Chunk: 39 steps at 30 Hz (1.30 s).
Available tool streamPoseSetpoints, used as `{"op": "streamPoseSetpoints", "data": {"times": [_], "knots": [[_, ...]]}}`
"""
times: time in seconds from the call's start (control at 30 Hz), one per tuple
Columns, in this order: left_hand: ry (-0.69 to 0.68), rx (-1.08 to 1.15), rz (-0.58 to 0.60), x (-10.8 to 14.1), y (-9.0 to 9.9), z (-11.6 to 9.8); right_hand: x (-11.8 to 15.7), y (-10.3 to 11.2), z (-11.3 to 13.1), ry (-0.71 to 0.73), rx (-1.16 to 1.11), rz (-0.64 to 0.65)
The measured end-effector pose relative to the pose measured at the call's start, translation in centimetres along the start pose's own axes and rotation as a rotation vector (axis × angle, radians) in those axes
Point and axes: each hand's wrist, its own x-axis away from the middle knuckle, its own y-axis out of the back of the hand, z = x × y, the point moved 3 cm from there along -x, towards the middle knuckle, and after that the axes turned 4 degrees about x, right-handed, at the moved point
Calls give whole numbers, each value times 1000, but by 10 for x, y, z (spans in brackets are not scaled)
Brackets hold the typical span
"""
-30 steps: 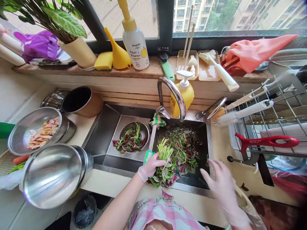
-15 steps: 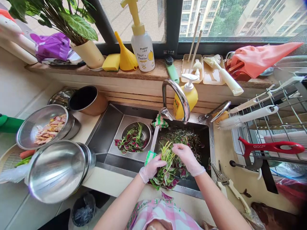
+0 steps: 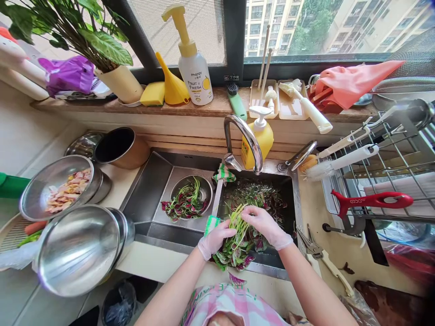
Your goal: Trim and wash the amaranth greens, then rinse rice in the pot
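A bunch of green and purple leafy stems (image 3: 238, 246) lies over the front edge of the right sink basin. My left hand (image 3: 217, 236), in a clear glove, is closed round the bunch from the left. My right hand (image 3: 263, 222), also gloved, pinches the stem ends at the top of the bunch. Behind them, more leaves (image 3: 260, 192) float in water in the right basin. A metal bowl (image 3: 208, 189) in the left basin holds purple and green greens (image 3: 186, 201).
The faucet (image 3: 243, 124) arches over the divider beside a yellow pump bottle (image 3: 265, 138). Steel bowls (image 3: 79, 249) and a colander of cut meat (image 3: 37, 181) stand left. At right are a wire rack (image 3: 404, 158), red-handled peeler (image 3: 380, 201) and scissors (image 3: 326, 262).
The view has shifted slightly. My right hand has moved a little along the stem tops, while my left hand keeps its hold on the bunch.
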Motion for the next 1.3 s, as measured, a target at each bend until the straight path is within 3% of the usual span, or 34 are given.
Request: {"op": "streamPoseSetpoints", "data": {"times": [0.07,0.27,0.47,0.6,0.7,0.77,0.9,1.07,1.17,1.3], "knots": [[3,-1,-6,-1,-1,1,-2,-5,-3,-71,-50,8],[20,172,-32,-2,-3,5,-2,-2,-9,-199,-268,-173],[3,253,-44,-1,0,4,10,23,9,-71,-608,-287],[-29,379,-63,0,6,7,30,51,16,-2,-925,-204],[-84,477,-79,1,12,10,47,63,9,33,-897,-145],[-69,533,-29,3,15,10,54,62,-2,36,-819,-137],[35,600,94,8,15,11,58,44,-24,-45,-529,-149],[55,661,87,15,14,5,56,28,-35,-108,-385,-194],[9,699,52,26,18,-14,58,29,-43,-120,-359,-192],[-103,645,56,50,33,-58,61,31,-53,-155,-397,-178]]}}
